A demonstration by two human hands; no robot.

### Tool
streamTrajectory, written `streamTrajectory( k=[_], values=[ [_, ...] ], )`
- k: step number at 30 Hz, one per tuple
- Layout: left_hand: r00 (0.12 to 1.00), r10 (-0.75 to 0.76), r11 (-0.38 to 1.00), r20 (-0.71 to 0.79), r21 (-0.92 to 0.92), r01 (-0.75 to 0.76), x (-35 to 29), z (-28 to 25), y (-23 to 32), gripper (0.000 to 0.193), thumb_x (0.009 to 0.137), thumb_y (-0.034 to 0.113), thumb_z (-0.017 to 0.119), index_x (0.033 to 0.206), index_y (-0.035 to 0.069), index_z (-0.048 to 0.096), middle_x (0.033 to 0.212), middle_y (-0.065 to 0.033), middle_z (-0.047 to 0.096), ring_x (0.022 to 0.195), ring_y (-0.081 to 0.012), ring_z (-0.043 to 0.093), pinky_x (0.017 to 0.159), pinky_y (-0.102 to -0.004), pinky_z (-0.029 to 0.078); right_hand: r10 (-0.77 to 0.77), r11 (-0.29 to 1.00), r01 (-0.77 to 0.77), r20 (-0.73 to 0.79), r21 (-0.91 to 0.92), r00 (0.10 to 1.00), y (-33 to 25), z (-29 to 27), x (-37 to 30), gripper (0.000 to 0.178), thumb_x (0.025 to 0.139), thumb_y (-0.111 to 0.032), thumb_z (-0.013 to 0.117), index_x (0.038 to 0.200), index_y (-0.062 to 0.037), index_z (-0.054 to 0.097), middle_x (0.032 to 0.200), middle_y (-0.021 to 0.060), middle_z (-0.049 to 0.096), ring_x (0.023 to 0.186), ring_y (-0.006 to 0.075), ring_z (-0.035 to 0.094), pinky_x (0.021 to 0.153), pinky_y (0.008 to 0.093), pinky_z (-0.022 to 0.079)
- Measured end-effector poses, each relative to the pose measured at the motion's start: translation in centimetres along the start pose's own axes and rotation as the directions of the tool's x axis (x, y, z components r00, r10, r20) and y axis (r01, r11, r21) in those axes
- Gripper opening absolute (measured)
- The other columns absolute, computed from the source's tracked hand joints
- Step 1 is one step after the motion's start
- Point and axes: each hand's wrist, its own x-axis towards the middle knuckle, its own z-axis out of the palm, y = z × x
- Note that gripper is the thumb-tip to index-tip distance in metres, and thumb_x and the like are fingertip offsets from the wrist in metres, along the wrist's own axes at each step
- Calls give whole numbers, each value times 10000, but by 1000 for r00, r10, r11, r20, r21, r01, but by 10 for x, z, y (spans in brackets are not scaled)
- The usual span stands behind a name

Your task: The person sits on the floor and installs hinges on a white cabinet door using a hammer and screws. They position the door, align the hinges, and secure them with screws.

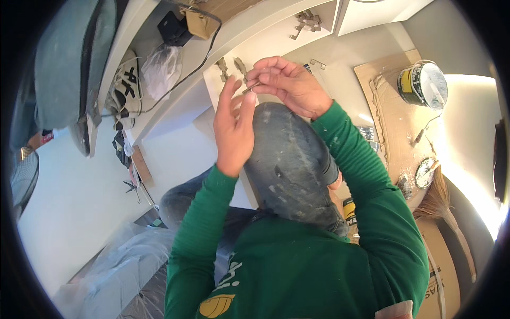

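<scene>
A small, thin metal piece (pixel 248 91) is pinched between the thumb and fingers of my right hand (pixel 289 85), above my raised knee. My left hand (pixel 234 130) is close beside it with thumb and fingers apart. Its thumb tip is at the near end of the piece; whether they touch I cannot tell. Just beyond my hands, metal cabinet hinges, one on the left (pixel 222 69) and another on the right (pixel 240 66), lie on a white panel. Farther back is a cluster of metal brackets (pixel 308 22) on a white surface.
On cardboard (pixel 390 127) at the right stands a paint bucket (pixel 417 87); a straw broom (pixel 438 194) lies nearer. A black cable (pixel 204 58) crosses the white furniture edge at the left, by a sneaker (pixel 127 85) and a plastic bag (pixel 161 69). Clear sheeting (pixel 119 266) covers something at lower left.
</scene>
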Motion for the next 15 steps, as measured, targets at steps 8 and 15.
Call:
streamTrajectory(
  k=[8,15],
  values=[
    [951,81,982,298,-189,-25,9,-2,46,272,1069,154,688,1235,-57,730,979,-110,784,816,-164,765,684,-284,613,-154,591,5,-106,-807,982,-90,101,-49,318,1048,-115,692,1329,31,668,1122,98,768,1030,151,745,952,295,617],
    [830,61,977,554,-204,65,29,-45,71,321,1045,248,738,1202,-32,732,996,-134,782,828,-191,777,705,-275,609,-92,15,-113,-114,-993,989,-113,155,-63,274,1032,-219,723,1196,-4,768,820,40,745,719,107,702,668,285,583]
  ],
)
